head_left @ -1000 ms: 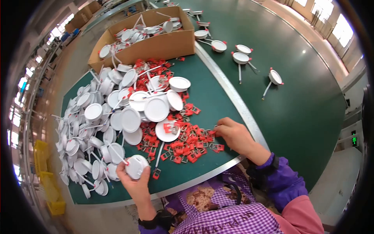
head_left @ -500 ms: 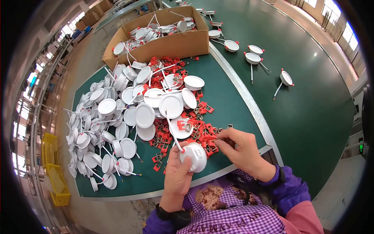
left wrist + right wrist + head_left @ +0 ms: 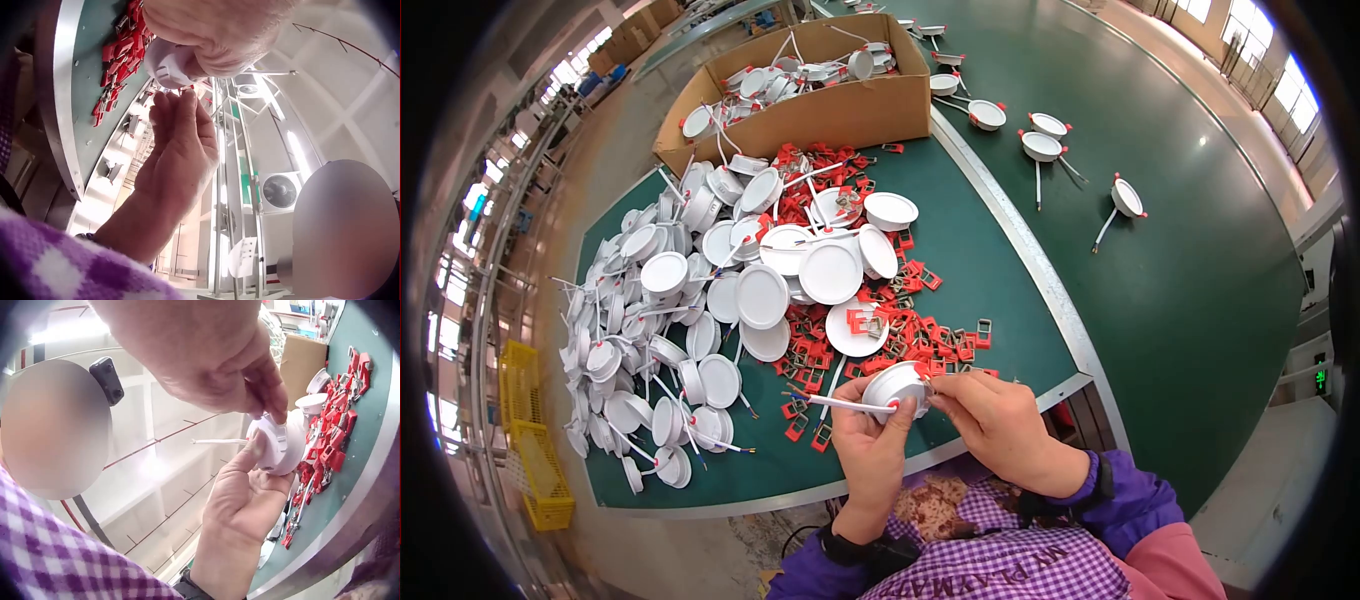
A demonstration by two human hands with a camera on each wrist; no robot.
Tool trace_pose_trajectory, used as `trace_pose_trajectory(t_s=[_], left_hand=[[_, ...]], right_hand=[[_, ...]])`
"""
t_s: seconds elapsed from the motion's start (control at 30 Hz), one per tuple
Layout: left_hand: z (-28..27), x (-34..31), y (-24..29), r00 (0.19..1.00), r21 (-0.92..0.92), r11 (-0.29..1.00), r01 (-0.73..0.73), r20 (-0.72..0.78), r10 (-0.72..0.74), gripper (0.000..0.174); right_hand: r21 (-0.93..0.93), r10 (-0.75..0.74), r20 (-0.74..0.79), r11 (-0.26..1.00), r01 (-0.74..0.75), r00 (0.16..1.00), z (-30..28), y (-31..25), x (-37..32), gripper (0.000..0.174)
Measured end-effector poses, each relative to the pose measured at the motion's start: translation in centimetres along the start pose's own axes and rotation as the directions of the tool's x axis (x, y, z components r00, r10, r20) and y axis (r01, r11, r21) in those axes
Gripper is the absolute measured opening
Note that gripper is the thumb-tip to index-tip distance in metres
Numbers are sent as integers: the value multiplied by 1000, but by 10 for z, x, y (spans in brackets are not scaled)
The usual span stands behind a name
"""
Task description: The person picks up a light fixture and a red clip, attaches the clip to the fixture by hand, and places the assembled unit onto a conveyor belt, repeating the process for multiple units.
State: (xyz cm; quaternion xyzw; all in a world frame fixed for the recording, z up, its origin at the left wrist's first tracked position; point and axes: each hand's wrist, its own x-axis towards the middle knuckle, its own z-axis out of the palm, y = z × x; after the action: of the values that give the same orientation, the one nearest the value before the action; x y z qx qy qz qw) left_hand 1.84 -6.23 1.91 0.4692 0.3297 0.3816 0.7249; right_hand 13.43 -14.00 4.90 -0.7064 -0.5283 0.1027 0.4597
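Observation:
In the head view my left hand (image 3: 870, 462) grips a round white downlight (image 3: 888, 390) by its body, close over the table's front edge. Its white cable (image 3: 840, 402) sticks out to the left. At the far side of the lamp, my right hand (image 3: 1008, 428) pinches a small red spring clip (image 3: 922, 371) against the lamp's side. The right wrist view shows the right fingertips right at a slot on the lamp housing (image 3: 278, 447), mostly hiding the clip. A heap of red clips (image 3: 910, 335) lies just beyond both hands.
A big pile of white downlights (image 3: 665, 272) covers the table's left side. Behind it stands a cardboard box (image 3: 820, 112) full of lamps. Past the metal rail (image 3: 1030, 240), finished-looking lamps with red clips (image 3: 1042, 147) lie on a green surface. Yellow crates (image 3: 540, 470) stand at left.
My left hand has carried the downlight rightward and turned it so its cable points left. My right hand has come from the clip heap to the lamp with a red clip.

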Motion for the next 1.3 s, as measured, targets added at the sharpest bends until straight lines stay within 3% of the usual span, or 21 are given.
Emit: trace_pose_trajectory(t_s=[0.37, 0.5, 0.57, 0.6, 0.67, 0.83, 0.97, 1.07, 1.13, 1.17, 1.2, 1.23, 1.3], left_hand=[[-4, 0, 3, 996, 29, 1000, -6, 84, 4, 34], [-9, -3, 5, 989, -13, 997, 77, 125, -75, 37], [-13, -5, 6, 982, -28, 993, 116, 156, -111, 37], [-14, -7, 7, 980, -18, 993, 119, 165, -115, 37], [-17, -10, 7, 977, -12, 992, 123, 175, -119, 37], [-22, -12, 5, 951, -25, 965, 260, 179, -252, 39], [-17, -12, 5, 951, -120, 949, 293, 139, -276, 38], [-17, -11, 8, 941, -167, 933, 318, 179, -288, 38], [-23, -5, 13, 946, -120, 947, 297, 176, -274, 39], [-26, -3, 15, 949, -67, 958, 278, 172, -263, 39], [-29, -1, 16, 950, -69, 959, 276, 172, -262, 39], [-32, -1, 18, 954, 3, 970, 244, 178, -241, 39], [-33, -1, 20, 957, 76, 974, 213, 183, -224, 39]], right_hand=[[41, -16, -41, 999, 17, 999, 6, 10, -4, 16], [49, -22, -27, 999, 23, 999, 0, 10, -7, 18], [179, 123, 9, 976, -122, 992, -3, 9, -9, 26], [177, 123, 8, 977, -123, 992, -5, 7, -9, 26], [421, 379, 218, 795, -437, 900, -13, 3, -9, 33], [374, 425, 287, 775, -509, 858, -10, 7, -13, 39], [318, 420, 242, 818, -480, 875, -7, 13, -17, 41], [312, 280, 478, 832, -459, 832, -32, 22, 5, 39], [330, 203, 278, 898, -292, 939, -36, 45, 9, 26], [89, 160, 210, 979, -182, 965, -41, 56, 14, 21], [-164, 98, 153, 984, -73, 983, -45, 65, 19, 16], [-287, 85, 161, 957, -36, 983, -47, 73, 20, 13], [-362, 96, 217, 932, -11, 971, -48, 84, 19, 13]])
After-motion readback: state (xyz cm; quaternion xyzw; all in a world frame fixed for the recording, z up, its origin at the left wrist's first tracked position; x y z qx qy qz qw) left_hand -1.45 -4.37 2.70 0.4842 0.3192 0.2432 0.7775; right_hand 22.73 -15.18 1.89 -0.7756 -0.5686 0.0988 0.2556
